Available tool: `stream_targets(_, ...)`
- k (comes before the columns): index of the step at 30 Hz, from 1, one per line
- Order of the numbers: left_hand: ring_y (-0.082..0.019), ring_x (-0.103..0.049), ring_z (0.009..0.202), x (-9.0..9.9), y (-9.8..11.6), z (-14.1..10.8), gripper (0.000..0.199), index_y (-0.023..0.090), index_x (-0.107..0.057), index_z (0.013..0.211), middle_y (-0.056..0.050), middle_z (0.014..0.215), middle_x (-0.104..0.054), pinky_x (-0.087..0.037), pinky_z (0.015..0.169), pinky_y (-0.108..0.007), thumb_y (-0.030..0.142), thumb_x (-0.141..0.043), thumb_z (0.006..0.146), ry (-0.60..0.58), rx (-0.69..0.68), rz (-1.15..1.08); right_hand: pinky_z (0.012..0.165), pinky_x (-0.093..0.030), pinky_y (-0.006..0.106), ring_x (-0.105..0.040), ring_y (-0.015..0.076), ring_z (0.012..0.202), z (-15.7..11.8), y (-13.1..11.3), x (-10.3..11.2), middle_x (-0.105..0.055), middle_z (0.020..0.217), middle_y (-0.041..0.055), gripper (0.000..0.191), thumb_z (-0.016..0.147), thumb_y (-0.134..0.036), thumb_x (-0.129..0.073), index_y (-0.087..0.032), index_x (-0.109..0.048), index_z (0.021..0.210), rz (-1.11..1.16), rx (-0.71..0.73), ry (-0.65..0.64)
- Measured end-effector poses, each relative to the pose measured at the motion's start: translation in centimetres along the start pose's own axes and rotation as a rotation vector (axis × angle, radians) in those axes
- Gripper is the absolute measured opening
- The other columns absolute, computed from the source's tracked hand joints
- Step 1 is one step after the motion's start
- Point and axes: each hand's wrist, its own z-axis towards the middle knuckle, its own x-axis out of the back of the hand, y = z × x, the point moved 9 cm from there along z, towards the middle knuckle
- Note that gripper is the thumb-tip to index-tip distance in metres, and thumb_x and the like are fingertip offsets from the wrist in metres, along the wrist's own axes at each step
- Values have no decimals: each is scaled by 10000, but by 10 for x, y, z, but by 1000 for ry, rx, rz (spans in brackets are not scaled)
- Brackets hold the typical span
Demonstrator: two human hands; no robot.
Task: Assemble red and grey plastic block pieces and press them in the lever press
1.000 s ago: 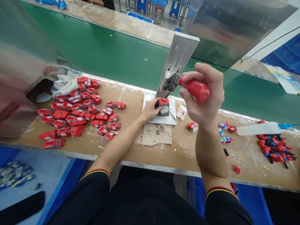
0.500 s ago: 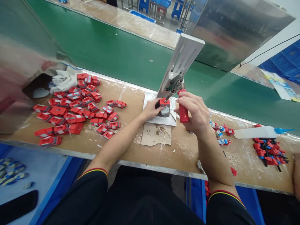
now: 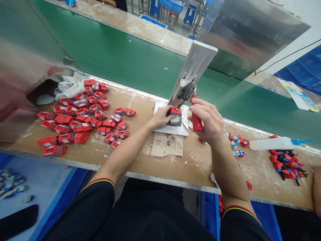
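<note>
A metal toggle press (image 3: 187,88) stands on a plate in the middle of the bench, its rod tip down on a red part (image 3: 176,110). My left hand (image 3: 162,117) comes in from the left, thumb and fingers closed on that red part at the base of the press. My right hand (image 3: 208,120) is wrapped round the upright red handle (image 3: 197,121). Beneath the red part lies a pale rounded piece (image 3: 175,119). Cardboard (image 3: 163,147) with a small clear ring and sticks lies in front of the plate.
Many red toy-car pieces (image 3: 82,117) cover the bench's left side. To the right are small blue, white and red parts (image 3: 237,140), a white bottle (image 3: 272,143) and a red-black pile (image 3: 288,164). Behind runs a green belt (image 3: 120,53). A person's arm (image 3: 317,187) shows at the right edge.
The view has shifted slightly. Both hands keep their hold, with the press rod still down on the red part.
</note>
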Motion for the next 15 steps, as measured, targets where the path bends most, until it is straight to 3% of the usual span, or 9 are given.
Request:
stream_targets(11,-254,-743,1161,2,0,-3,360,145,-672,1276,-118,1278,-779,-570,1083,-435,198,-689,920,9,-46,-52,1054,-606,437,-730,255,1283,-15,-4,-11,-802,1232,45,466,990,-114,-599,-304,-586,1416,8,12,-22)
stream_targets(15,-269,-735,1178,2,-6,-4,372,142,-678,1285,-133,1281,-775,-542,1121,-464,224,-697,923,53,-35,-11,1063,-580,456,-706,254,1321,-18,-2,-10,-789,1269,48,499,980,-82,-502,-302,-579,1422,86,-17,-86)
